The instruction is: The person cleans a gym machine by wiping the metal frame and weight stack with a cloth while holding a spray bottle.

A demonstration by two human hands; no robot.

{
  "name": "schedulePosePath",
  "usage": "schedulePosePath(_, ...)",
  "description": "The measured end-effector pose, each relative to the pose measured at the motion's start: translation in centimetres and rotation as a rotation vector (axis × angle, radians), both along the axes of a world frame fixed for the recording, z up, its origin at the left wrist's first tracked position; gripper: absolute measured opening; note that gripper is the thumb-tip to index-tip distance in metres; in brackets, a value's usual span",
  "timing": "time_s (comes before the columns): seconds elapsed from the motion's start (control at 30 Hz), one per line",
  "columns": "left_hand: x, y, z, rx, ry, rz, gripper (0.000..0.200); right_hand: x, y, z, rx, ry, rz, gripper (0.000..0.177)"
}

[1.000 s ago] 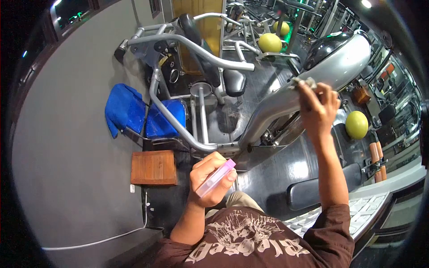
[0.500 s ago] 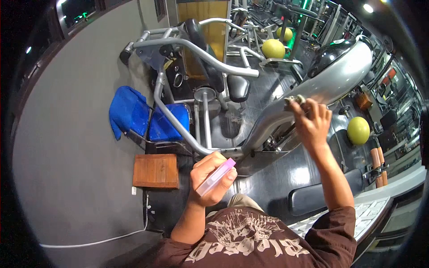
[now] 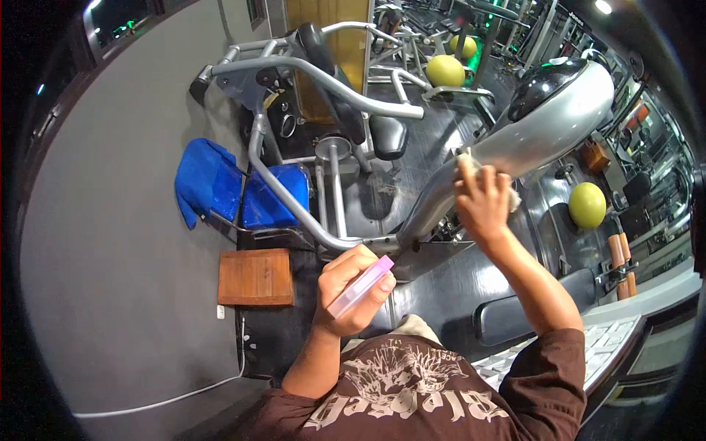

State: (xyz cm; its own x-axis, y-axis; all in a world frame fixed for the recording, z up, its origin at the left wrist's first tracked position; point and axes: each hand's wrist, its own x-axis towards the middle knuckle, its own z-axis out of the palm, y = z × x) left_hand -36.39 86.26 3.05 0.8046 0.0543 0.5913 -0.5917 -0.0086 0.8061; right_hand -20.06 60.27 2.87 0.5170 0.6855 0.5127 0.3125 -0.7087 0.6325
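Note:
My left hand (image 3: 344,285) is closed round a small, flat, clear bottle with a pink top (image 3: 360,288), held tilted in front of my chest. Under my right hand (image 3: 482,202) is a pale cloth (image 3: 513,198), bunched up and showing past the fingers on both sides. The hand rests with this cloth against the curved silver frame of an exercise machine (image 3: 548,136). A glossy black cover (image 3: 548,88) tops that frame. The palm side of my right hand is hidden.
Left of the frame stands a machine with silver bars (image 3: 353,99) and a black seat (image 3: 387,137). A blue chair (image 3: 276,197) and a wooden box (image 3: 256,278) are by the grey wall. A black padded bench (image 3: 507,320) and yellow ball (image 3: 587,206) are at right.
My right hand has moved down and slightly left along the silver frame with the cloth, its fingers now flatter. My left hand keeps the bottle in nearly the same place.

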Motion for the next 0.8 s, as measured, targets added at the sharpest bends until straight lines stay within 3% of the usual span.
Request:
schedulePosePath(0.07,0.0,-0.3,0.2,-0.001,-0.005,-0.017,0.011,0.5,0.4,-2.0,-0.119,0.057,0.06,0.016)
schedulePosePath(0.13,0.0,-0.2,0.3,0.005,-0.02,-0.024,0.013,0.3,0.4,0.9,-0.063,0.129,0.031,0.021)
schedulePosePath(0.2,0.1,-0.1,0.1,0.009,-0.043,-0.018,0.017,-0.9,0.7,6.0,-0.007,-0.052,0.014,0.054)
schedulePosePath(0.23,0.0,-0.2,0.1,0.003,-0.037,-0.012,0.018,-1.1,0.2,7.9,0.014,-0.087,-0.009,0.058)
schedulePosePath(0.33,-0.3,-0.3,-0.2,-0.004,-0.017,0.008,0.017,-0.4,-2.0,13.3,0.196,-0.097,-0.195,0.035)
schedulePosePath(0.4,-0.4,-0.4,-0.8,0.0,-0.007,0.017,0.017,0.1,-2.8,15.8,0.326,-0.076,-0.264,0.027)
schedulePosePath(0.47,-0.7,-0.5,-0.9,-0.005,0.0,0.02,0.016,0.6,-2.6,15.7,0.291,-0.048,-0.336,0.023)
schedulePosePath(0.6,-1.4,-0.3,-1.2,-0.007,-0.02,0.046,0.011,1.6,0.5,9.6,0.046,-0.23,-0.253,0.018)
schedulePosePath(0.63,-1.6,-0.2,-1.3,-0.001,-0.017,0.063,0.011,2.1,1.5,7.5,0.033,-0.167,-0.248,0.024)
schedulePosePath(0.7,-2.2,0.0,-1.6,0.008,-0.004,0.098,0.011,3.9,4.4,1.5,-0.24,0.037,-0.405,0.042)
schedulePosePath(0.8,-3.0,-0.1,-1.5,-0.017,0.042,0.121,0.012,5.2,7.7,-4.0,-0.366,0.148,-0.368,0.047)
